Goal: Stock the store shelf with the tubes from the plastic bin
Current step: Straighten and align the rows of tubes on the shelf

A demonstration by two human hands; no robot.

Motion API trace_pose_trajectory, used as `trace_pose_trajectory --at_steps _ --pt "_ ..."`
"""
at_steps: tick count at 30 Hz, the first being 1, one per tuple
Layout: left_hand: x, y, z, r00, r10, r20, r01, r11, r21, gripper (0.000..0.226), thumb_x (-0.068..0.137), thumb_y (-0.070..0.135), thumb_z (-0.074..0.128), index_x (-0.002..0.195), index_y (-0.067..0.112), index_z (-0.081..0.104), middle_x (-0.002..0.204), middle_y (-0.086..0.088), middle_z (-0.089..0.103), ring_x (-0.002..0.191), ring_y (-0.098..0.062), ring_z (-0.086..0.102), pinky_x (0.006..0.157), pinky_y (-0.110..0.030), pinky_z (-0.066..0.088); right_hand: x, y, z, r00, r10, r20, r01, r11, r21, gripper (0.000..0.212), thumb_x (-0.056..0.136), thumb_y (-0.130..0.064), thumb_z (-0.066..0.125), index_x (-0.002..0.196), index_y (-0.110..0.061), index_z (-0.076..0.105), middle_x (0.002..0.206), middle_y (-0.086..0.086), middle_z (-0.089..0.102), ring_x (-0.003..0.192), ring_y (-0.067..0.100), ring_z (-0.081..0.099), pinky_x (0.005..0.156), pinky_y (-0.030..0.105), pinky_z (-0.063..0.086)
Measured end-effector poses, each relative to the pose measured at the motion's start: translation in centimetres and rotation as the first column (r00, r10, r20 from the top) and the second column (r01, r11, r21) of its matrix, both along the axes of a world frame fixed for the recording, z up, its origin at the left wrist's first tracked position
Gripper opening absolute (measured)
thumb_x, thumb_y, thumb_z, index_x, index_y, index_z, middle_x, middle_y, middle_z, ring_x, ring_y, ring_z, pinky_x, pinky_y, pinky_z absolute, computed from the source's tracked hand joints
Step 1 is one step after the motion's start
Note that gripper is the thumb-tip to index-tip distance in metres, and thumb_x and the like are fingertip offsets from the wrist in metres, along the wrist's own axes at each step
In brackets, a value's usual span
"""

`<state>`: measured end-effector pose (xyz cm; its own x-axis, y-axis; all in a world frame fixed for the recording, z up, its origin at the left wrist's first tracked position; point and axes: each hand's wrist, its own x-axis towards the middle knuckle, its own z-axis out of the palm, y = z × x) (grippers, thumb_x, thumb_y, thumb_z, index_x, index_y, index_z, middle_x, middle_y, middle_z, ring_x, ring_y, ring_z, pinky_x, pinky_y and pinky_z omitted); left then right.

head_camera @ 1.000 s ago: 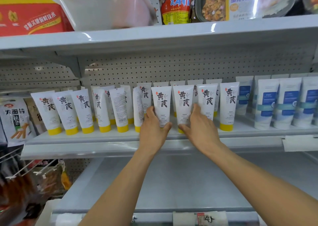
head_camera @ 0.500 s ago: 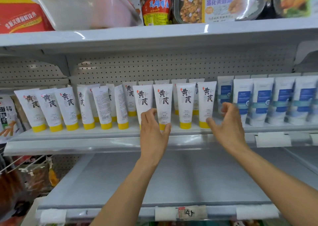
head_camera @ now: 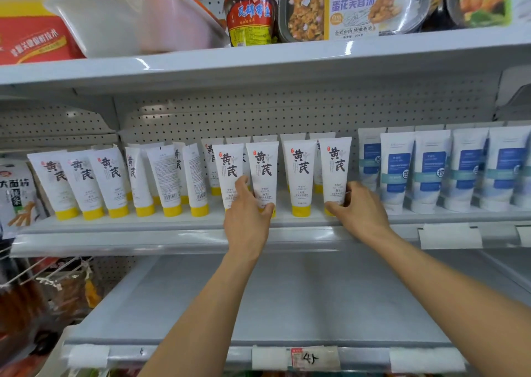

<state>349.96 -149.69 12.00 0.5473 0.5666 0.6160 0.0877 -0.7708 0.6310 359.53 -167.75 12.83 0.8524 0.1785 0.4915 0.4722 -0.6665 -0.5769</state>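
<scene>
The store shelf [head_camera: 143, 233] looks close to fully stocked. A near row of yellow-capped tubes [head_camera: 86, 181] runs from its left end right up to the blue-labelled tubes [head_camera: 396, 172], and a second row stands behind the right half of it. All stand cap down.

Both hands are on that near row. The left hand [head_camera: 248, 218] grips the left-hand tube [head_camera: 263, 170] low on its body, thumb on one side and fingers curled round the other. The right hand [head_camera: 359, 213] holds the right-hand tube [head_camera: 336, 167], the last one before the blue-labelled tubes, in the same way near its cap. Both tubes stand upright with their labels facing out, so this seems to be setting and squaring, not fetching.

What is left, as I judge it, is mostly tidying: a few turned tubes [head_camera: 166, 175] left of the hands show their backs or edges. The plastic bin [head_camera: 129, 17] sits tilted on the upper shelf [head_camera: 287, 60], above and to the left. Its cloudy wall hides whether any tubes remain inside.
</scene>
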Motion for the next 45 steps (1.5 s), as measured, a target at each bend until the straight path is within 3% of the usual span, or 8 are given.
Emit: trace_pose_trajectory --at_steps 10,13,17,21,25,37,41,45 --pt "-0.1 0.0 -0.1 0.999 -0.037 0.029 0.037 0.999 -0.012 0.068 0.082 0.025 0.071 0.135 0.022 0.028 0.109 0.004 0.067 0.096 -0.019 0.066 0.081 -0.042 0.054 -0.1 -0.3 -0.2 1.0 0.027 0.011 -0.028 0.997 0.067 0.056 0.08 -0.037 0.071 0.122 -0.012 0.045 0.12 0.007 0.063 0.104 0.027 0.061 0.082 0.04 0.052" --pt "-0.3 0.0 -0.2 0.996 -0.074 0.056 0.076 0.997 -0.022 0.067 0.081 0.023 0.072 0.133 0.021 0.029 0.11 0.004 0.066 0.094 -0.016 0.066 0.082 -0.041 0.054 -0.7 -0.5 -0.6 0.994 0.015 0.105 -0.034 0.982 0.185 0.064 0.079 -0.035 0.073 0.128 -0.011 0.039 0.127 0.007 0.053 0.113 0.026 0.053 0.09 0.043 0.048" --pt "-1.0 0.1 -0.5 0.99 -0.101 0.098 0.102 0.995 -0.011 0.057 0.082 0.023 0.072 0.127 0.019 0.037 0.116 0.003 0.059 0.099 -0.014 0.061 0.084 -0.034 0.052 -2.2 -0.4 -0.5 0.95 -0.008 0.313 -0.057 0.978 0.199 0.043 0.084 -0.026 0.067 0.12 -0.014 0.045 0.116 0.001 0.052 0.103 0.019 0.052 0.087 0.042 0.046" --pt "-2.3 0.9 -0.6 0.991 -0.082 0.108 0.07 0.991 0.111 0.03 0.086 0.024 0.068 0.111 0.02 0.051 0.109 0.006 0.058 0.091 -0.008 0.055 0.074 -0.026 0.046 -4.2 1.7 0.4 0.862 0.199 0.466 -0.226 0.974 0.001 0.021 0.086 -0.018 0.063 0.105 -0.018 0.054 0.099 -0.007 0.054 0.085 0.014 0.056 0.078 0.038 0.044" --pt "-4.6 3.0 0.5 0.994 -0.096 0.051 0.084 0.976 0.202 0.012 0.087 0.027 0.064 0.098 0.026 0.058 0.095 0.013 0.061 0.081 -0.005 0.059 0.071 -0.035 0.053 -6.0 4.6 1.5 0.823 0.317 0.471 -0.255 0.948 -0.192 0.024 0.086 -0.02 0.062 0.109 -0.018 0.057 0.108 -0.002 0.056 0.089 0.018 0.057 0.077 0.032 0.034" --pt "-12.3 17.2 9.0 0.978 -0.21 -0.012 0.202 0.922 0.33 0.007 0.087 0.016 0.067 0.09 0.022 0.067 0.084 0.014 0.067 0.081 -0.001 0.06 0.076 -0.018 0.048 -8.7 13.8 10.9 0.699 0.41 0.586 -0.262 0.909 -0.323 0.01 0.089 -0.023 0.059 0.098 -0.022 0.061 0.099 -0.008 0.057 0.096 0.015 0.053 0.079 0.032 0.029" --pt "-13.1 23.1 13.6 0.969 -0.247 -0.031 0.243 0.913 0.326 0.006 0.087 0.018 0.067 0.091 0.021 0.071 0.084 0.013 0.069 0.078 -0.001 0.061 0.074 -0.012 0.048 -8.7 17.9 15.8 0.745 0.45 0.493 -0.279 0.881 -0.382 0.013 0.091 -0.026 0.058 0.102 -0.024 0.065 0.098 -0.011 0.06 0.096 0.011 0.056 0.087 0.034 0.043" --pt "-12.3 28.7 17.1 0.943 -0.287 -0.166 0.324 0.905 0.275 0.011 0.091 0.024 0.064 0.098 0.027 0.071 0.091 0.013 0.071 0.074 0.005 0.063 0.068 -0.013 0.048 -7.6 22.0 19.2 0.813 0.478 0.334 -0.31 0.839 -0.447 0.019 0.09 -0.028 0.061 0.106 -0.021 0.069 0.102 -0.008 0.067 0.092 0.01 0.061 0.083 0.025 0.046"
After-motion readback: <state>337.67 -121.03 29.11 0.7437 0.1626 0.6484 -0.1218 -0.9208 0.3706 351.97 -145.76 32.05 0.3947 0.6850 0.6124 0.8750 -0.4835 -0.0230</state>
